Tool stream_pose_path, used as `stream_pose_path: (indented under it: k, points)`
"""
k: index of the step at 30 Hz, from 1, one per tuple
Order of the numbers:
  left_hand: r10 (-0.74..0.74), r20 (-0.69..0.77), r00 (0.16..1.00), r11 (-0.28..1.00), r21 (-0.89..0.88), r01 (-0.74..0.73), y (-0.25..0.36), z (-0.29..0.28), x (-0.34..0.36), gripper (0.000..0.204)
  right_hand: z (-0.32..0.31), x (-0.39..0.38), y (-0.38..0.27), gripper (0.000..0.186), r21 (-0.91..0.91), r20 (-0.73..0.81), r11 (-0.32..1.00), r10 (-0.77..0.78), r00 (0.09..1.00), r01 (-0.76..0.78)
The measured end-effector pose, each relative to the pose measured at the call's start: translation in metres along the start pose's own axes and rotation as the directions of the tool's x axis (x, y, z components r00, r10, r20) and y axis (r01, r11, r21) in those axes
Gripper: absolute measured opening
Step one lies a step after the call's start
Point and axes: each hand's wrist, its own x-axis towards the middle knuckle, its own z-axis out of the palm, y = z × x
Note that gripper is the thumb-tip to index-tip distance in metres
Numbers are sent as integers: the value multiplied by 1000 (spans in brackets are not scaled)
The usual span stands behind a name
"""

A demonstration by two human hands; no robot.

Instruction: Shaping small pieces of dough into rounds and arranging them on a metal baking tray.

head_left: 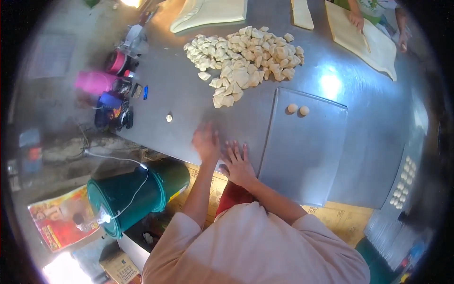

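My left hand (206,143) is over the metal table (161,102) near its front edge, smeared by motion, so whether dough lies under it cannot be made out. Beside it, my right hand (238,163) rests palm down at the edge with fingers spread. Ahead of both hands lies a big pile of cut dough pieces (246,59). One small dough scrap (169,118) sits alone to the left. On a metal tray (302,156) to the right are two round dough balls (298,110), side by side near its far end.
Large dough slabs (210,13) lie at the far side. A co-worker's hand (357,21) touches another slab (362,40) at the far right. Pink and dark items (97,83) crowd the left edge. A green bin (127,194) stands below. Another tray holds several dough balls (403,184).
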Motion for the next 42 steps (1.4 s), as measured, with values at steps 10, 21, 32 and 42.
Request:
stream_pose_path:
  k: [10,21,32,42]
  points:
    - [532,-79,843,723,-475,-501,19,-14,50,21,-2,5,13,30,360,-169,886,371,913,-293]
    - [89,217,972,386,-907,167,-125,-29,-54,25,-4,196,91,32,388,-527,902,385,758,-189]
    - [188,-171,967,678,-690,-254,-148,-48,-32,40,-91,242,-2,20,358,-260,933,76,963,23]
    - [405,-205,891,914,56,-402,-153,15,69,46,10,113,42,24,-150,-287,963,173,942,-223]
